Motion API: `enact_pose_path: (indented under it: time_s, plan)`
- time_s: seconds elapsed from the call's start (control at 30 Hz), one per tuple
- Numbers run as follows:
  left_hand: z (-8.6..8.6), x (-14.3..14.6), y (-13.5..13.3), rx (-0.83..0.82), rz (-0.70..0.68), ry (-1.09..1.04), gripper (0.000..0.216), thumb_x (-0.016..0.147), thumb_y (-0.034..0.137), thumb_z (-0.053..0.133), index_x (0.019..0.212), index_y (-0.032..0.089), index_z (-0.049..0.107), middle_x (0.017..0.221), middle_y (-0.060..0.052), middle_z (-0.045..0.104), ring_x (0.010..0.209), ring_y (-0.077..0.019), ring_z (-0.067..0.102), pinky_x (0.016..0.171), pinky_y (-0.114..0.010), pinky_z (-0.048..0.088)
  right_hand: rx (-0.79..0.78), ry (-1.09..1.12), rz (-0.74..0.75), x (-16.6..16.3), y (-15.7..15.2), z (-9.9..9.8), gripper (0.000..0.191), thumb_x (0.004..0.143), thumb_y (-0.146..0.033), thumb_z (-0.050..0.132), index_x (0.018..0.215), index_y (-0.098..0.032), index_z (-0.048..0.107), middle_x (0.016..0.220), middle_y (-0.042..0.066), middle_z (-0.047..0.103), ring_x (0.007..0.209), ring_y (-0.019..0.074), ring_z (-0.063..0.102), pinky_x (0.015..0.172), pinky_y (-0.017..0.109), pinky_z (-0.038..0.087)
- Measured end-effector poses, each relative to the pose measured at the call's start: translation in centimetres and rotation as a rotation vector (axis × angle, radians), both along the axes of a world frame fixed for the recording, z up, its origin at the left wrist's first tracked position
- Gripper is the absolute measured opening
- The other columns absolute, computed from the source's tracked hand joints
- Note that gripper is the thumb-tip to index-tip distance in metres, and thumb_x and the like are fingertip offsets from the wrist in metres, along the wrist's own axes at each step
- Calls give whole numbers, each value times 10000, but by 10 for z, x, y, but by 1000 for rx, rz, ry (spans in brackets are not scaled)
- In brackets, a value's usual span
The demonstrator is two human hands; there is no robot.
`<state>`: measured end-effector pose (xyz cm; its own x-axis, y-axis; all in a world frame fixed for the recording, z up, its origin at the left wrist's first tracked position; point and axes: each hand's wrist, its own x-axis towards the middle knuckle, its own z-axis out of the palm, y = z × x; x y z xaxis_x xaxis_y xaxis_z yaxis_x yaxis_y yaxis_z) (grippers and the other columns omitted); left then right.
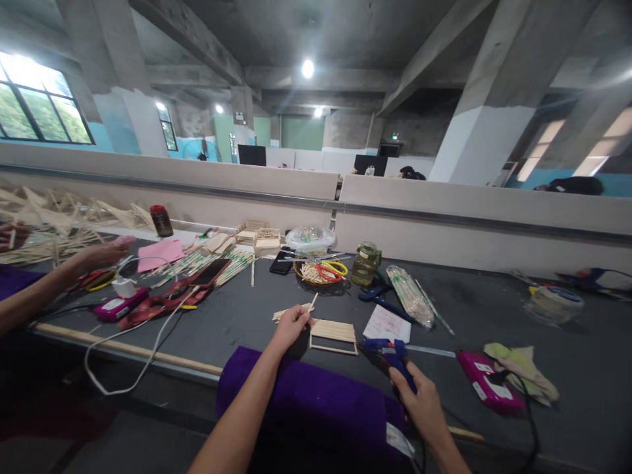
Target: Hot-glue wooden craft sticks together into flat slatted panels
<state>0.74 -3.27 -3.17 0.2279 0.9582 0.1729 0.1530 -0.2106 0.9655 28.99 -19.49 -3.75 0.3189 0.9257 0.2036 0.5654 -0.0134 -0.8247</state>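
Note:
My left hand (292,324) is closed in a pinch on a thin wooden stick (315,301), which points up from the fingertips. Just right of those fingers lies a small panel of wooden sticks (334,331), with a bare rectangular opening along its near side. A blue glue gun (392,353) is gripped in my right hand (419,398); its nozzle is close to the panel's right edge. Whether they touch, I cannot tell. A clear glue stick (432,351) sticks out of the gun's back. Loose sticks (281,313) lie behind my left hand.
A basket (302,279) of short sticks holds orange-and-yellow scissors (332,270). Nearby stand a green jar (366,264), a bag of sticks (411,296) and a paper note (388,323). A magenta power strip (488,382) lies right. At left, a co-worker's arm (64,273) reaches over the table.

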Motion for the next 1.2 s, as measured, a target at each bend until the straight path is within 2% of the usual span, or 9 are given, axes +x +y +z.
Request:
enact_pose_path:
  time_s: [0.57,0.77,1.03,1.2]
  plan:
    - [-3,0,2,11,4,17,262,785,420,528,703,174,564,710,-44,704,536,-122,523,558,-244,408,26,6,0,2,0,-3,577,796,-606,528,1085,-123,657,731,54,710,649,202,621,625,265,481]
    - [-4,0,3,20,-2,22,265,792,422,516,714,174,567,717,-42,704,562,-128,542,566,-242,420,2,21,17,3,0,-3,555,811,-600,521,1066,-124,651,663,31,672,599,180,583,590,255,461]
    - [-4,-1,3,10,-8,16,302,796,462,525,713,174,564,725,-44,706,564,-125,542,574,-243,424,6,32,52,4,-3,1,490,819,-578,524,1003,-141,650,668,21,650,630,178,566,610,261,439]
    - [-5,-1,4,16,-10,16,297,795,455,515,716,173,561,725,-46,704,562,-127,535,582,-249,420,-7,63,82,5,-2,3,438,813,-586,529,859,-165,644,615,4,603,572,153,520,542,249,400]
